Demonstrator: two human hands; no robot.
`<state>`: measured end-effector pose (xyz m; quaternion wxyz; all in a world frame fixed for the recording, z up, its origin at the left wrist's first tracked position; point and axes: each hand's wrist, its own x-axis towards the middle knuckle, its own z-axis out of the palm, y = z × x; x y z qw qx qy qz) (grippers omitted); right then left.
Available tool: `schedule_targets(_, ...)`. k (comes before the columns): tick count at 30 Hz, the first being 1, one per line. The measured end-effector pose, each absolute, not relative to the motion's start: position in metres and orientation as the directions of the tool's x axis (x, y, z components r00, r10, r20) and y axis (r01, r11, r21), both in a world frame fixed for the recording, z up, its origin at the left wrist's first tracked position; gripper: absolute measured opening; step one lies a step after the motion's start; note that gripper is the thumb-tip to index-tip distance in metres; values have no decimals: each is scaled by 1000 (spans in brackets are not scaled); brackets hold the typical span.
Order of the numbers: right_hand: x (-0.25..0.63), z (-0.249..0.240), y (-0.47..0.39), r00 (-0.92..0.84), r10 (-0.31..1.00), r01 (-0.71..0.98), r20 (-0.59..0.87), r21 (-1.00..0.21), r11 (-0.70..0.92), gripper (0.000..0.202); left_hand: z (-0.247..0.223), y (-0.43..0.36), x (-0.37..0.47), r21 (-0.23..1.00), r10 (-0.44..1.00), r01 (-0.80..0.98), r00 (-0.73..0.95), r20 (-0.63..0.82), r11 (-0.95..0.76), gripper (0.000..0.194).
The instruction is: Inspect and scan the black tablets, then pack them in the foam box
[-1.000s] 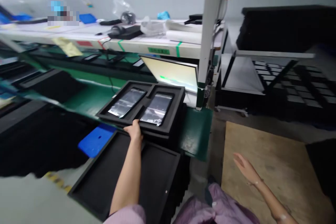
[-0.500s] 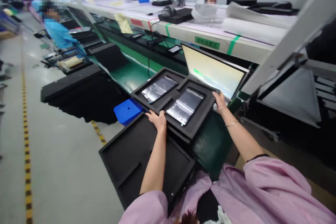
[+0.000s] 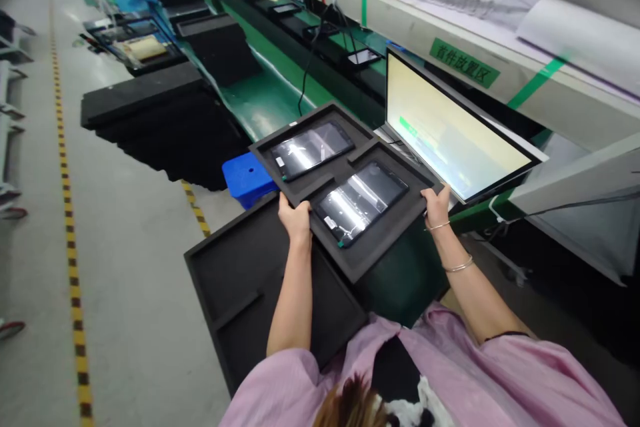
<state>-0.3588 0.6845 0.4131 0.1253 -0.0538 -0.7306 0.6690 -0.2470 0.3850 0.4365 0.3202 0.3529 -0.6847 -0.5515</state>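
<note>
A black foam tray [image 3: 385, 247] with two recesses is held between both my hands. One dark glossy screen panel [image 3: 313, 149] lies in its far-left recess and another screen panel [image 3: 363, 203] in the nearer right one. My left hand [image 3: 296, 217] grips the tray's near-left edge, thumb on top. At the tray's right corner, my right hand [image 3: 437, 205] is closed on the rim, with bracelets on the wrist. Below and left of it, partly under my left forearm, lies a second black tray [image 3: 240, 267] with no panel visible in it.
A lit monitor [image 3: 455, 127] stands behind the tray on the right. A blue stool [image 3: 247, 177] is left of the trays. Beyond it stands a stack of black trays [image 3: 150, 107]. A white shelf edge [image 3: 410, 27] runs above the green bench [image 3: 270, 93].
The view has tilted down and come closer to the bench. Both hands still hold the tray, whose near edge has lifted off the black layer beneath it.
</note>
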Motion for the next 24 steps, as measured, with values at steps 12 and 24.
schedule_targets(12, -386, 418, 666, -968, 215, -88, 129, -978, 190, 32, 452, 378, -272, 962, -885, -260, -463, -46, 87, 17)
schedule_targets(24, -397, 383, 704, -1000, 11, 22, -21, -995, 94, 35, 460, 411, -248, 953, -823, -247, -495, -279, -174, 34)
